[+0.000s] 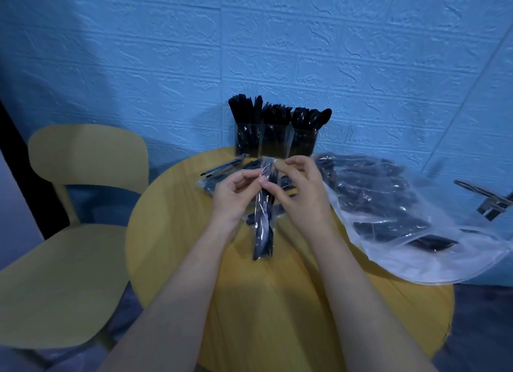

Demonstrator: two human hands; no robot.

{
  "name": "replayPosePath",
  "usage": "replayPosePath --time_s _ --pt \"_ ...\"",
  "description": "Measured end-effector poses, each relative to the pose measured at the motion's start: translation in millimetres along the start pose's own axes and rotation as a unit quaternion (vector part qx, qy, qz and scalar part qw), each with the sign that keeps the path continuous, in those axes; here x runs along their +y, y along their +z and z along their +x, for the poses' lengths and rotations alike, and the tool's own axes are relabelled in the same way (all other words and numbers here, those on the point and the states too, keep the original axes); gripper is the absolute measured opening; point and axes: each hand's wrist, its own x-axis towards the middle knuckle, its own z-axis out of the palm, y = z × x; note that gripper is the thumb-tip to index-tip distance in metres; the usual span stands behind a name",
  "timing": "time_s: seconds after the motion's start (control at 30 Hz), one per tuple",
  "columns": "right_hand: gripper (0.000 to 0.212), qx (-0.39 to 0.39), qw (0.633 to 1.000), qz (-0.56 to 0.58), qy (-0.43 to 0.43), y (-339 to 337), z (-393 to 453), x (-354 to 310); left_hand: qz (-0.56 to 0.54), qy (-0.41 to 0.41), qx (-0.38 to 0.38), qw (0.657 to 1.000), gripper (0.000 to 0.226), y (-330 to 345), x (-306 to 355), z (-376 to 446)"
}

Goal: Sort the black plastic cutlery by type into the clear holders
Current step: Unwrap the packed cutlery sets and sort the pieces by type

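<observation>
A: How far along is the sorting?

B: Well on, I'd judge. The three clear holders (274,141) at the counter's (177,233) far edge are already packed with black cutlery, handles down.

A: And what's left?

B: Plenty. A big plastic bag (402,219) of wrapped sets lies to the right, with more packets (222,174) beneath the hands.

A: The hands?

B: The left hand (236,194) and right hand (299,191) both pinch the top of one wrapped cutlery packet (262,227), held upright above the counter, seemingly about to tear it open
</observation>
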Motion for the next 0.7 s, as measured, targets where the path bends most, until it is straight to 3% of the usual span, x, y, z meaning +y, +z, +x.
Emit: replayPosePath --time_s 0.07,0.17,0.37,0.47,0.7 --pt "0.056 -0.02 1.0 0.006 0.02 -0.4 -1.1 -1.9 0.0 0.012 -0.005 1.0 0.02 -0.5 2.6 -0.7" --pt "0.04 -0.05 0.997 0.051 0.037 2.4 -2.2 -4.7 0.015 0.038 -0.05 0.998 0.026 0.7 6.8 -4.2" --pt "0.022 -0.024 0.995 0.057 0.081 5.0 0.7 1.0 0.135 0.106 -0.11 0.979 0.047 7.0 1.9 -8.9" --pt "0.022 -0.025 0.997 0.043 0.055 5.7 0.4 3.0 0.187 0.127 -0.091 0.97 0.051 7.5 -1.6 -9.7" --pt "0.024 -0.018 0.999 0.014 0.032 -7.7 4.2 6.7 0.235 0.128 -0.031 0.963 0.032 5.6 1.4 -9.3"
